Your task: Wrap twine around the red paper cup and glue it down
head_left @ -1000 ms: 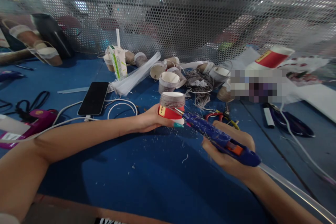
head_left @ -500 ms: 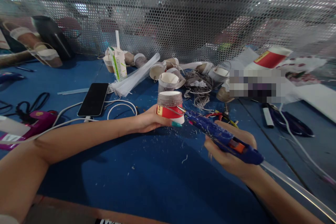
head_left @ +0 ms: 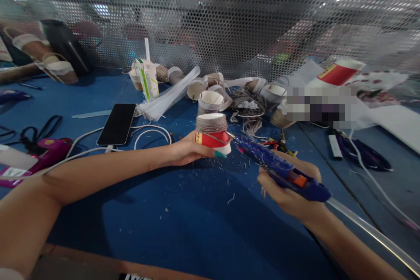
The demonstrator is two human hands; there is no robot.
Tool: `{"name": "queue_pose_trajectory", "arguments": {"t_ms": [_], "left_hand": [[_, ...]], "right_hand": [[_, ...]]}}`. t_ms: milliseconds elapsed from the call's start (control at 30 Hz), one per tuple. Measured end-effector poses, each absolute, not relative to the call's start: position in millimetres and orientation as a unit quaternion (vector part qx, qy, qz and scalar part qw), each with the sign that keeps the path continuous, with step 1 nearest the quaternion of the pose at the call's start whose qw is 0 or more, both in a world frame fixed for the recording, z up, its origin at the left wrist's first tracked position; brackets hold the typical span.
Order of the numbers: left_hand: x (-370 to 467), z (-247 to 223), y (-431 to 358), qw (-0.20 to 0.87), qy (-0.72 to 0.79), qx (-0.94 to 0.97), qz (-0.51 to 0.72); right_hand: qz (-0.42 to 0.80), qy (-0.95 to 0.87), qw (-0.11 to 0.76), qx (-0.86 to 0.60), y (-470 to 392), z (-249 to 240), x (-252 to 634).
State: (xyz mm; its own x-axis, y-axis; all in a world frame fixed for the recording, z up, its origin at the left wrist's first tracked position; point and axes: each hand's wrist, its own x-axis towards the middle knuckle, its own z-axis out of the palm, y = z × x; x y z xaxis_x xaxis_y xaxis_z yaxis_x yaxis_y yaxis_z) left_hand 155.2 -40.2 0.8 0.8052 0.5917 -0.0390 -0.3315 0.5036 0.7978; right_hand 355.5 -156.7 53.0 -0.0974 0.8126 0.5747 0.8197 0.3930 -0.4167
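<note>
Upright in the middle of the head view is a red and white paper cup (head_left: 213, 139), its upper part wound with grey-brown cord. My left hand (head_left: 190, 148) grips it from the left, with the thumb across its lower front. In my right hand (head_left: 288, 183) is a blue glue gun (head_left: 272, 162), its handle wrapped by the fingers. A long clear glue stick (head_left: 367, 223) sticks out of its back end. The metal nozzle points at the right side of the cup, close to the red band; whether it touches cannot be made out.
Behind the cup lie several cord-wrapped cups (head_left: 210, 98), a tangle of grey cord (head_left: 249, 105) and a bundle of glue sticks (head_left: 170, 96). A phone (head_left: 117, 124) with a white cable and a purple tool (head_left: 49, 153) are at left. Perforated metal (head_left: 197, 17) stands behind the table.
The glue gun has shifted slightly to the right, its nozzle moving from the cup's front toward its right edge. The cup has barely moved in my left hand.
</note>
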Motion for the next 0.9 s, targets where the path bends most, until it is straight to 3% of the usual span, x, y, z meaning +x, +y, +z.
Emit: {"name": "queue_pose_trajectory", "arguments": {"t_ms": [633, 900], "left_hand": [[152.5, 2.9, -41.2, 0.85, 0.143, 0.433, 0.262], [154.0, 6.4, -42.9, 0.857, 0.153, 0.419, 0.257]], "right_hand": [[-0.023, -0.734, 0.369, -0.569, -146.5, 45.8, 365.2], [-0.124, -0.757, 0.166, -0.62, -119.1, 39.9, 400.5]]}}
